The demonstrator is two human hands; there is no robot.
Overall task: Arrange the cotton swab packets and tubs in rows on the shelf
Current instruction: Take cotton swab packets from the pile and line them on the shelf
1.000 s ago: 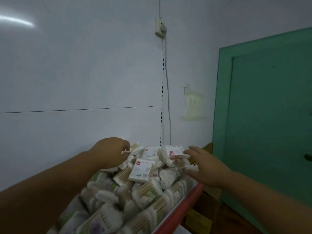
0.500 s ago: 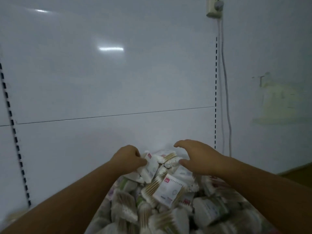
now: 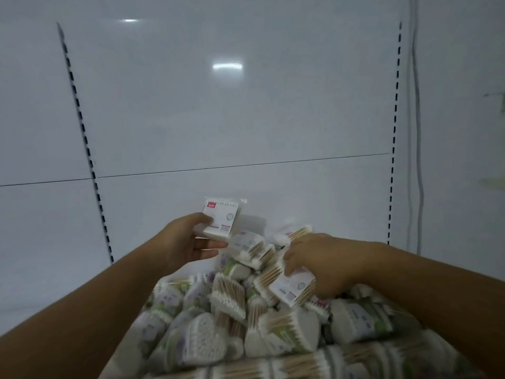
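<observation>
Swab packets [image 3: 228,298] are heaped against the white panel [image 3: 246,119]. A raised packet [image 3: 221,218] is held at the far side by the left hand [image 3: 188,244]; a low packet [image 3: 289,289] is gripped by the right hand [image 3: 321,259].

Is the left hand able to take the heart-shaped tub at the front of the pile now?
Probably not yet: the left hand holds a red-labelled packet, though the heart-shaped tub lies uncovered.

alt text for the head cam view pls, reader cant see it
A person's left hand holds a packet of cotton swabs above a heap of swab packets and tubs, while the right hand grips a second packet in the heap. A white slotted panel stands behind.
</observation>
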